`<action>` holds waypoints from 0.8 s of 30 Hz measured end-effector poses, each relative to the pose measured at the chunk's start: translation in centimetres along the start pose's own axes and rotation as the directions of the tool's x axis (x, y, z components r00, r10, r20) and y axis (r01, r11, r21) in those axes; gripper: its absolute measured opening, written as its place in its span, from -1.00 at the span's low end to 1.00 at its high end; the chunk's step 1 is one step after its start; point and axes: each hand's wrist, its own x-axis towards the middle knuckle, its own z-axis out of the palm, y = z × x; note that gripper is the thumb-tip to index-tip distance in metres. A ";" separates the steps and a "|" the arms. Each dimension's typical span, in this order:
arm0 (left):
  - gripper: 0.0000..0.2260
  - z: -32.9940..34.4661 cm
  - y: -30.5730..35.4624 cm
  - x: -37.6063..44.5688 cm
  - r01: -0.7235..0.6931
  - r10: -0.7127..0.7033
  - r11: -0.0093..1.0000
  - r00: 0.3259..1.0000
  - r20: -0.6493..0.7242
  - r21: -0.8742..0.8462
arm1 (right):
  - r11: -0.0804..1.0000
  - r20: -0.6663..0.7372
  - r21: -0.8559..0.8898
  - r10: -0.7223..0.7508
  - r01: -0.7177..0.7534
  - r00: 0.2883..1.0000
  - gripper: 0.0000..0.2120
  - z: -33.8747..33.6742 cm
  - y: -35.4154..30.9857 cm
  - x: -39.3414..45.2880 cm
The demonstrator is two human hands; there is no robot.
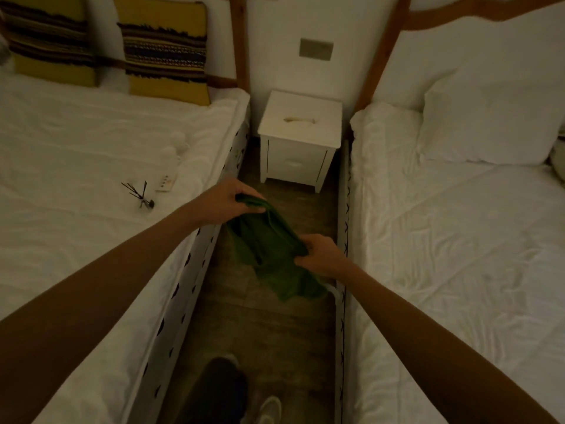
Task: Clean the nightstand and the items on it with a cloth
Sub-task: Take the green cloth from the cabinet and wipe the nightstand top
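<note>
A small white nightstand (301, 117) stands against the wall between two beds, with a pale mark on its bare top. In the aisle in front of it I hold a green cloth (269, 249) stretched between both hands. My left hand (227, 198) grips its upper corner and my right hand (319, 255) grips the lower edge; the rest hangs loose. A reed diffuser (140, 195) and a white remote control (166, 182) lie on the left bed.
White beds flank the narrow wooden-floor aisle: the left bed (91, 179) with two striped yellow cushions (165, 50), the right bed (458, 240) with a white pillow (489, 123). A switch plate (316, 49) is on the wall. My shoes (269, 408) show below.
</note>
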 end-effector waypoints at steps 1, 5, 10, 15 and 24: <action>-0.70 -0.6 -0.6 0.9 -0.008 0.007 1.000 1.000 -0.028 -0.005 | 1.000 -0.001 -0.001 0.005 -0.005 1.000 -0.81 -0.7 0.5 1.0; -0.69 -3.4 -3.5 5.4 -0.007 0.008 1.000 0.997 -0.075 0.007 | 0.998 0.049 -0.055 -0.003 0.006 0.999 -0.77 -3.9 1.5 6.1; -0.72 -8.7 -8.8 13.0 0.035 -0.037 0.999 0.994 -0.100 -0.019 | 0.994 0.094 -0.110 -0.006 0.017 0.996 -0.59 -8.1 1.8 13.9; -0.70 -14.4 -14.2 19.7 0.117 -0.116 0.993 0.986 -0.118 0.001 | 0.957 0.104 -0.289 -0.007 0.037 0.995 -0.75 -13.2 1.1 22.7; -0.82 -21.2 -21.8 31.7 0.204 -0.191 0.976 0.970 -0.148 0.079 | 0.963 -0.151 -0.220 0.127 -0.158 0.980 -0.80 -21.5 1.7 36.5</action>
